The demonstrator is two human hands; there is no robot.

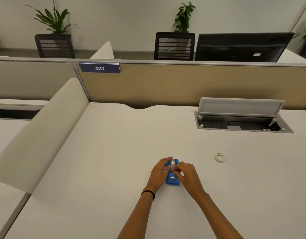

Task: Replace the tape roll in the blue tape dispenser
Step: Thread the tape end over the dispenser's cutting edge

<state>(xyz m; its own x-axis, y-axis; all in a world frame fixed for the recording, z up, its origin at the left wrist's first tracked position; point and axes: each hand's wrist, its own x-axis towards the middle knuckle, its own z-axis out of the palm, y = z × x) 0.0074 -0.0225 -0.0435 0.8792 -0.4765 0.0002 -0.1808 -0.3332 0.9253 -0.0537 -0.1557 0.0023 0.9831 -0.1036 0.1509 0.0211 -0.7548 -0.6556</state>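
The blue tape dispenser stands on the white desk in front of me, with a clear tape roll seated in its top. My left hand wraps the dispenser's left side. My right hand is on the right side, its fingertips pinched at the tape roll's near edge. A second, thin and nearly bare tape ring lies flat on the desk to the right, apart from both hands.
An open cable hatch with a raised lid sits at the back right of the desk. A tan partition with a "437" sign closes the far edge. A white divider panel runs along the left.
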